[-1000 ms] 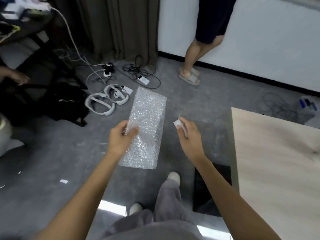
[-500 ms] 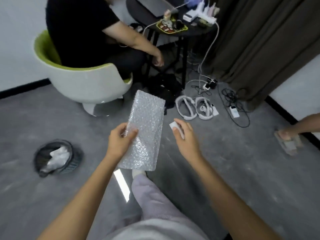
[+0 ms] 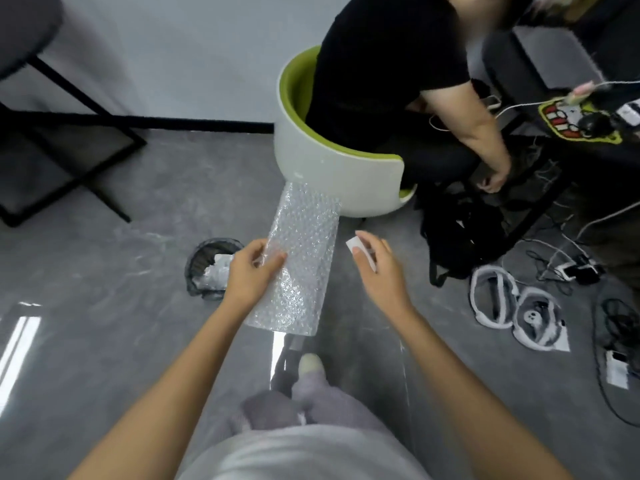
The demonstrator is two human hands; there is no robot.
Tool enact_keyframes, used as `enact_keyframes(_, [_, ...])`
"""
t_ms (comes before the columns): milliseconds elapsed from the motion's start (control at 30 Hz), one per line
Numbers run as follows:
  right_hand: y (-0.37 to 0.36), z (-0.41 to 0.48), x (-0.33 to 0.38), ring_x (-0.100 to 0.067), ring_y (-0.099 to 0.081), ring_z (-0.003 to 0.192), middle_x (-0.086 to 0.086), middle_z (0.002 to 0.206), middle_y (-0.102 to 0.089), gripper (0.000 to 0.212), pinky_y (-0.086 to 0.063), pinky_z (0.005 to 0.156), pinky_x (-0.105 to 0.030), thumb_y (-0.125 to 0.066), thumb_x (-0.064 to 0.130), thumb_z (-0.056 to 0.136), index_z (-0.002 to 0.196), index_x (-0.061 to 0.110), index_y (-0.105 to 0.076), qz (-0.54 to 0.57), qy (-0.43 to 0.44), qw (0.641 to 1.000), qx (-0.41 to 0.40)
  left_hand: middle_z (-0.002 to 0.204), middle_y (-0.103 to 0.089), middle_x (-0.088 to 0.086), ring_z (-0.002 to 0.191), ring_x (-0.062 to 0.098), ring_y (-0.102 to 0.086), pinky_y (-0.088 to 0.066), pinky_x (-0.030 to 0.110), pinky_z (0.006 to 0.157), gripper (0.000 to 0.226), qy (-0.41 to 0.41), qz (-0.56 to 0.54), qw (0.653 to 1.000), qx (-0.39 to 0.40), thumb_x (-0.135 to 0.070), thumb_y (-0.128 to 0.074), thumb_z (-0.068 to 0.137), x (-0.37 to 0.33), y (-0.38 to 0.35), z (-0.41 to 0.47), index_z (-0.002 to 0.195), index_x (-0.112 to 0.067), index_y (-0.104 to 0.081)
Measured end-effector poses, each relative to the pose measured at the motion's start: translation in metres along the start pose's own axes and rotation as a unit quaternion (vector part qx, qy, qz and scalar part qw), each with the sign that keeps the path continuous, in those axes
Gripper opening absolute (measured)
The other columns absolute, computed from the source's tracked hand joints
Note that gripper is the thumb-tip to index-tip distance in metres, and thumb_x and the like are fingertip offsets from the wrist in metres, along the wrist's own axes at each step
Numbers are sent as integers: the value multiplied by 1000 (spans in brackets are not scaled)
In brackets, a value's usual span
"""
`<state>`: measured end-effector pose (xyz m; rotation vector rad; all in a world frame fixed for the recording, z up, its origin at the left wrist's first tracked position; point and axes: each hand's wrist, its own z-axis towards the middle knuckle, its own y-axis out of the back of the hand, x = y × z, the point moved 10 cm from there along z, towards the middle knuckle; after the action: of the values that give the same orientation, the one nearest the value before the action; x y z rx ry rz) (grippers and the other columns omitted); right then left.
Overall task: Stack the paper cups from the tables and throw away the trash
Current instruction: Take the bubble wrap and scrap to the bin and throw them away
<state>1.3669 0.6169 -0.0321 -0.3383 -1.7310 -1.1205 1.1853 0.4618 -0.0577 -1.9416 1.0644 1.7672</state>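
White scrap [image 3: 354, 244] sits half hidden in right hand [image 3: 379, 271].

The person is wearing a pale grey top [image 3: 304, 455] and loose grey-mauve trousers [image 3: 322, 403]. A whitish shoe [image 3: 310, 363] is peeking out below, and both forearms [image 3: 180, 368] are showing bare.
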Motion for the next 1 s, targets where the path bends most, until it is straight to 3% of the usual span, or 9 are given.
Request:
enact_keyframes(100, [-38, 25, 12, -7, -52, 105, 2, 120, -54, 33, -39, 90, -12, -51, 25, 97, 129, 17, -55, 5, 1, 999, 39, 85, -69, 3, 75, 10, -60, -49, 21, 68, 2, 22, -3, 999, -27, -10, -68, 90, 18, 32, 19, 90, -11, -66])
enact_keyframes(233, [-94, 49, 28, -6, -53, 104, 2, 119, -56, 32, -39, 92, -19, -52, 25, 96, 127, 18, -56, -7, 7, 997, 79, 92, -70, 17, 80, 17, -60, -49, 36, 75, 9, 54, -6, 997, -62, -12, -68, 91, 47, 80, 44, 91, -4, -67])
enact_keyframes(333, [-139, 66, 39, -6, -53, 102, 1, 117, -57, 30, -39, 91, -17, -52, 24, 96, 125, 17, -57, -8, 6, 995, 97, 81, -67, 2, 69, 2, -59, -48, 20, 67, 9, 81, -17, 994, -75, -11, -68, 91, 70, 117, 67, 84, -16, -65])
enact_keyframes(400, [-171, 74, 44, -6, -53, 103, 2, 118, -56, 31, -39, 91, -19, -52, 24, 97, 126, 17, -56, -6, -3, 995, 104, 76, -63, -3, 59, -6, -54, -43, 11, 59, 12, 94, -14, 993, -75, -7, -67, 90, 85, 141, 85, 82, -15, -63])
enact_keyframes(500, [-221, 87, 48, -7, -53, 105, 1, 120, -56, 32, -39, 92, -18, -51, 25, 97, 127, 18, -55, -1, -31, 994, 105, 79, -63, 2, 65, 4, -54, -43, 16, 60, 6, 111, -10, 991, -74, -8, -67, 90, 112, 181, 115, 90, -3, -65])
enact_keyframes(667, [-298, 108, 50, -17, -54, 113, 2, 121, -57, 30, -43, 101, -38, -52, 23, 96, 125, 16, -57, 16, -84, 992, 93, 83, -64, 4, 70, 14, -55, -45, 27, 64, 11, 145, -7, 987, -62, -13, -69, 90, 156, 233, 158, 94, -3, -65])
enact_keyframes(833, [-361, 130, 22, -20, -60, 108, -4, 120, -61, 30, -47, 97, -40, -53, 27, 95, 124, 20, -57, 55, -165, 981, 79, 80, -62, 3, 70, 15, -57, -49, 22, 61, 12, 189, -12, 980, -57, -11, -69, 89, 216, 258, 193, 91, -1, -64])
enact_keyframes(900, [-382, 137, 1, -19, -60, 107, -4, 120, -62, 31, -48, 96, -38, -53, 25, 95, 124, 17, -57, 68, -197, 976, 70, 77, -59, 5, 68, 13, -56, -47, 23, 60, 12, 200, -10, 978, -50, -10, -69, 90, 241, 261, 205, 88, -1, -62])
enact_keyframes(1000, [-404, 141, -30, -11, -54, 104, 2, 120, -59, 33, -41, 87, -21, -53, 18, 95, 128, 11, -55, 70, -242, 966, 59, 79, -61, 4, 69, 11, -60, -52, 21, 58, 4, 228, -25, 972, -43, -7, -68, 90, 273, 256, 216, 89, -8, -63])
